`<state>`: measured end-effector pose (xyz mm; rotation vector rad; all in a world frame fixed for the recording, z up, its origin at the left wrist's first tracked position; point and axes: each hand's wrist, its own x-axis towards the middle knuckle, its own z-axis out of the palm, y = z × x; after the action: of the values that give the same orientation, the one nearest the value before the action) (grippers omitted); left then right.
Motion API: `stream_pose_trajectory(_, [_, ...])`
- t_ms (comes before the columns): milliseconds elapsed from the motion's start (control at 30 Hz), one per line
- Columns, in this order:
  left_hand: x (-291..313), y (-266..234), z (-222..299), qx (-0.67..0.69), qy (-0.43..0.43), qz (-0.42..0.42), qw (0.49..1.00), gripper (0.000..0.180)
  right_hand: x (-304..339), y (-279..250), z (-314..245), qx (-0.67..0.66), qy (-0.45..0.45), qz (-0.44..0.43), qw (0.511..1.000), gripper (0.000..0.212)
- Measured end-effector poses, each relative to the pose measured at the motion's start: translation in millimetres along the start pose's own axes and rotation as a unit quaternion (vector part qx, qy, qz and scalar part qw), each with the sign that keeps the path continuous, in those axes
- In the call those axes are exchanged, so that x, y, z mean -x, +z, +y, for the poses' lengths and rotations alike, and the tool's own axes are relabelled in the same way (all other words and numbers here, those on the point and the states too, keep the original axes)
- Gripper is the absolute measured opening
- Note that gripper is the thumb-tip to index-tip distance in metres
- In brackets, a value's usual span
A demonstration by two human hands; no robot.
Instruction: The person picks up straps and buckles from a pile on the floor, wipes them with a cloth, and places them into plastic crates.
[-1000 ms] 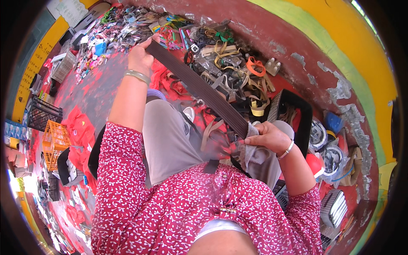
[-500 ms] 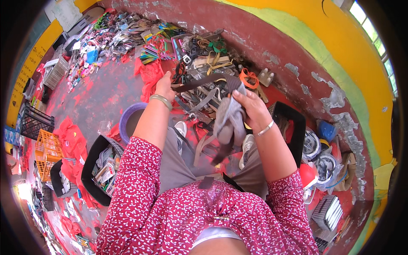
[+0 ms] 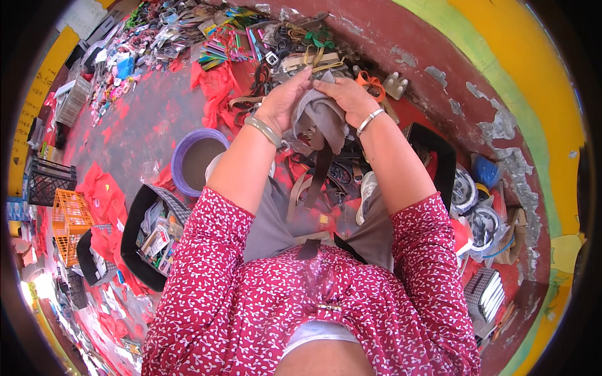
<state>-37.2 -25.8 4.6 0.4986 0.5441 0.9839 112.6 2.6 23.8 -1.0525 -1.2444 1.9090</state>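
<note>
Crumpled grey cloth: at our twelve o'clock.
Flat dark-brown strap: hangs toward six o'clock.
Our grip: right hand pinches cloth; left hand touches it, hold unclear.

The cloth is lt. grey & the strap is dk. brown. The blouse is crimson w/ small white print; the trousers are grey-beige. The bucket is purple, greyish brown inside. One crate is orange, another crate is blk. The wall is maroon w/ pale grey patches, plus green & yellow bands.
</note>
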Motion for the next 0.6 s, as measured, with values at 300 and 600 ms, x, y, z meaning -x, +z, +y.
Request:
stream_pose_trajectory(300, [-16.5, -11.4, 5.4, 0.033, 0.04, -0.029, 0.998, 0.036, -13.8, 0.7, 1.3, 0.022, 0.004, -0.036, 0.999, 0.022])
stream_pose_trajectory(600, [-15.2, -25.4, 11.6, -0.036, 0.195, 0.08, 0.977, 0.035, 5.0, 19.0, 17.9, -0.04, 0.068, -0.053, 0.995, 0.022])
